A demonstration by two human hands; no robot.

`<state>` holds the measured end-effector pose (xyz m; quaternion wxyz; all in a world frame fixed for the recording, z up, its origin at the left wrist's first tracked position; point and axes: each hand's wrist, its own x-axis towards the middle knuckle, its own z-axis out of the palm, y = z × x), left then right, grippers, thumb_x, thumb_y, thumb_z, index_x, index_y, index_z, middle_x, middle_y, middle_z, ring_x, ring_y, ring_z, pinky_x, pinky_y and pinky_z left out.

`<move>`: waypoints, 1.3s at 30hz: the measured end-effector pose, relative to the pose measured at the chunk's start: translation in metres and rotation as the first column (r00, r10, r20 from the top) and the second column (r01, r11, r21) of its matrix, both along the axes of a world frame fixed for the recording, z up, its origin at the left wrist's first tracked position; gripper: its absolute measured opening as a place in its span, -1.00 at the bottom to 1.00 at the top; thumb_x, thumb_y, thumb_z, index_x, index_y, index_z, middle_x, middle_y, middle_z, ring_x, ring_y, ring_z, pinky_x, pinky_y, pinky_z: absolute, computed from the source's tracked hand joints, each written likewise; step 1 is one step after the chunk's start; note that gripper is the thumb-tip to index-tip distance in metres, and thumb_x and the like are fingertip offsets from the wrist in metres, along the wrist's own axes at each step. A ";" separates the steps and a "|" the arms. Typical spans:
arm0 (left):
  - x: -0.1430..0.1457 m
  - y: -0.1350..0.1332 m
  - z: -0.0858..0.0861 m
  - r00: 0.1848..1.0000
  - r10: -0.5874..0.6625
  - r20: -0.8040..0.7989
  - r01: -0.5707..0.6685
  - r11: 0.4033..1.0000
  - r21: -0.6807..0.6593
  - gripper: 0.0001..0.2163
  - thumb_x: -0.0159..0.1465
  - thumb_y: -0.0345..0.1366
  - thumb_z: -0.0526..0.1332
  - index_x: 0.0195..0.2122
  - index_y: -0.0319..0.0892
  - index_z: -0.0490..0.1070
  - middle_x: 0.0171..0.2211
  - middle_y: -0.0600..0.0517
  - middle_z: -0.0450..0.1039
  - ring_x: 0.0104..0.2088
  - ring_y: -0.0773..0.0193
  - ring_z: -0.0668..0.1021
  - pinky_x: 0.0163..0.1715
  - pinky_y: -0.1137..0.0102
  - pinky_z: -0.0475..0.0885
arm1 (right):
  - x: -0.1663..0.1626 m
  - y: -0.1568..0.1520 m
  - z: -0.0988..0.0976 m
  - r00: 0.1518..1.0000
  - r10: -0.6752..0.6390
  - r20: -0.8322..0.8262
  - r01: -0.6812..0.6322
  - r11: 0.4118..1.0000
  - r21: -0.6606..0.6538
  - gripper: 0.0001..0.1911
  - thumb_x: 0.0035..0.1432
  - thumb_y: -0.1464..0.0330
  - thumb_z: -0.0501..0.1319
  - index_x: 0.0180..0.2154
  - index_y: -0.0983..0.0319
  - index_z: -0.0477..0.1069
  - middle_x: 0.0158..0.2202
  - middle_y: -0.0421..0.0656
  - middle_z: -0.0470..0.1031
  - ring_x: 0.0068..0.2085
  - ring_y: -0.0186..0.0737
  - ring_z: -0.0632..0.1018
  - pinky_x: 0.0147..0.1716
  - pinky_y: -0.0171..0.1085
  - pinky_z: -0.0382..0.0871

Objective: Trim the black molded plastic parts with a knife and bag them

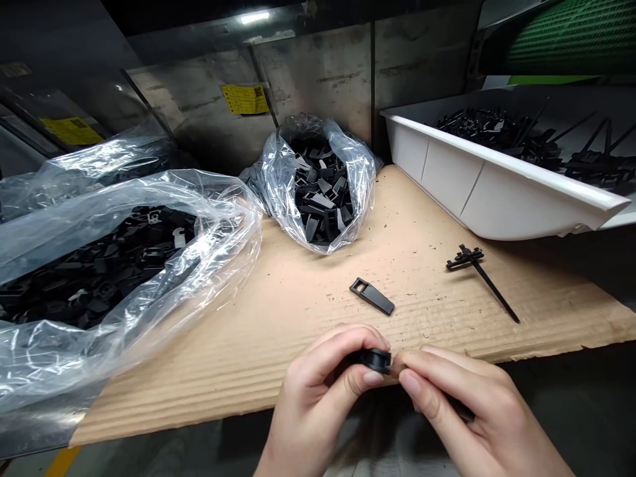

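Near the front edge of the cardboard, my left hand (320, 381) pinches a small black plastic part (376, 360) with a rounded, hollow end between thumb and fingers. Close against that end, my right hand (457, 391) has its thumb and fingertips pressed together. A dark sliver shows under its palm, but what those fingers hold is hidden. Just beyond my hands lies a flat, tapered black plastic clip (372, 296) with a square opening at its wide end. Farther right is a black cable tie (481, 275) with a branched head and a long straight tail.
A cardboard sheet (218, 358) covers the work surface. On the left an open clear bag (223, 245) holds black parts; another clear bag (365, 172) with tapered clips stands at the back. A white bin (447, 172) of black pieces is at the right. Yellow labels (244, 99) hang behind.
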<state>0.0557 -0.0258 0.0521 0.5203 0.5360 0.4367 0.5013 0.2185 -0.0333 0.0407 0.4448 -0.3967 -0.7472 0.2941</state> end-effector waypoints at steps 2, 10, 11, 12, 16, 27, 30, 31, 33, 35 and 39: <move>0.000 -0.001 0.000 1.000 -0.009 -0.002 0.009 1.000 0.006 -0.87 0.16 -0.48 0.27 -0.39 -0.09 0.55 -0.38 0.08 0.51 -0.30 0.25 0.50 -0.25 0.50 0.38 | 0.001 -0.001 -0.003 0.999 -0.040 0.031 0.039 0.998 0.049 -0.82 0.18 0.54 0.10 -0.31 0.19 0.41 -0.48 -0.27 0.45 -0.45 -0.38 0.54 -0.44 -0.46 0.41; 0.001 0.000 -0.002 1.000 -0.005 -0.020 0.005 1.000 0.025 -0.82 0.16 -0.52 0.26 -0.37 -0.06 0.56 -0.34 0.10 0.52 -0.26 0.26 0.51 -0.22 0.51 0.38 | 0.002 -0.002 -0.002 0.997 -0.007 0.077 0.007 1.000 -0.002 -0.81 0.21 0.53 0.06 -0.38 0.20 0.37 -0.50 -0.26 0.43 -0.48 -0.38 0.50 -0.48 -0.43 0.39; 0.001 0.000 -0.002 1.000 -0.009 -0.022 0.010 1.000 0.027 -0.82 0.16 -0.52 0.26 -0.37 -0.07 0.56 -0.34 0.10 0.52 -0.26 0.26 0.51 -0.22 0.51 0.38 | 0.002 -0.001 0.001 0.999 0.006 0.050 -0.005 1.000 -0.027 -0.80 0.20 0.53 0.06 -0.39 0.18 0.38 -0.49 -0.27 0.44 -0.47 -0.39 0.51 -0.45 -0.45 0.40; 0.001 -0.001 -0.001 1.000 -0.017 -0.021 0.017 0.999 0.029 -0.82 0.16 -0.51 0.26 -0.37 -0.07 0.56 -0.35 0.10 0.52 -0.27 0.26 0.51 -0.22 0.51 0.38 | 0.003 0.000 0.002 1.000 0.023 0.016 -0.022 0.998 -0.052 -0.79 0.19 0.53 0.07 -0.40 0.17 0.38 -0.48 -0.29 0.46 -0.46 -0.40 0.51 -0.42 -0.47 0.40; -0.001 0.000 -0.001 0.997 -0.073 -0.037 0.075 0.996 0.045 -0.82 0.18 -0.50 0.26 -0.37 -0.05 0.56 -0.36 0.11 0.53 -0.28 0.26 0.52 -0.21 0.51 0.38 | 0.010 0.002 0.004 0.983 0.167 -0.076 -0.183 0.938 -0.296 -0.72 0.24 0.36 0.07 -0.48 0.17 0.44 -0.62 -0.31 0.41 -0.61 -0.42 0.47 -0.62 -0.53 0.34; 0.002 -0.006 -0.002 0.997 0.044 -0.057 -0.049 0.995 -0.084 -0.84 0.16 -0.38 0.29 -0.25 0.00 0.55 -0.30 0.10 0.55 -0.27 0.24 0.53 -0.24 0.48 0.39 | 0.025 -0.006 -0.004 0.994 0.092 -0.060 -0.098 0.989 -0.107 -0.58 0.22 0.52 0.07 0.05 0.00 0.32 -0.38 -0.29 0.54 -0.55 -0.45 0.53 -0.50 -0.53 0.46; 0.004 -0.007 0.000 0.995 0.051 -0.088 -0.057 0.996 -0.073 -0.90 0.17 -0.39 0.27 -0.32 -0.06 0.55 -0.33 0.08 0.52 -0.28 0.24 0.52 -0.23 0.48 0.38 | 0.022 -0.006 -0.006 0.983 -0.033 0.182 0.012 0.993 0.119 -0.61 0.19 0.55 0.09 0.03 0.15 0.31 -0.33 -0.21 0.52 -0.38 -0.35 0.56 -0.35 -0.45 0.49; 0.004 -0.007 0.001 0.994 0.048 -0.099 -0.054 0.997 -0.061 -0.91 0.18 -0.39 0.26 -0.34 -0.08 0.54 -0.35 0.08 0.51 -0.28 0.25 0.52 -0.24 0.49 0.38 | 0.019 -0.006 -0.006 0.974 -0.057 0.219 0.029 0.991 0.129 -0.67 0.20 0.51 0.10 0.00 0.18 0.33 -0.34 -0.19 0.51 -0.35 -0.32 0.56 -0.35 -0.42 0.49; 0.005 -0.006 0.003 0.992 0.032 -0.119 -0.035 0.999 -0.030 -0.90 0.19 -0.42 0.24 -0.35 -0.09 0.54 -0.34 0.08 0.49 -0.28 0.26 0.51 -0.25 0.51 0.37 | 0.015 -0.007 -0.006 0.966 -0.081 0.246 0.051 0.991 0.125 -0.75 0.23 0.46 0.10 -0.05 0.19 0.35 -0.37 -0.19 0.48 -0.35 -0.30 0.55 -0.38 -0.39 0.48; 0.004 -0.005 0.004 0.991 0.012 -0.134 -0.011 1.000 0.004 -0.88 0.20 -0.44 0.23 -0.36 -0.10 0.54 -0.34 0.07 0.48 -0.27 0.27 0.50 -0.26 0.53 0.37 | 0.010 -0.009 -0.006 0.965 -0.095 0.244 0.062 0.988 0.140 -0.75 0.23 0.46 0.09 -0.05 0.20 0.35 -0.38 -0.19 0.46 -0.36 -0.29 0.53 -0.38 -0.36 0.46; 0.004 -0.003 0.003 0.990 -0.003 -0.141 0.010 0.999 0.049 -0.85 0.20 -0.47 0.22 -0.36 -0.10 0.54 -0.34 0.08 0.48 -0.26 0.28 0.50 -0.25 0.55 0.36 | 0.007 -0.009 -0.007 0.961 -0.109 0.255 0.083 0.990 0.112 -0.75 0.24 0.46 0.08 -0.06 0.18 0.36 -0.39 -0.19 0.44 -0.37 -0.26 0.52 -0.40 -0.33 0.44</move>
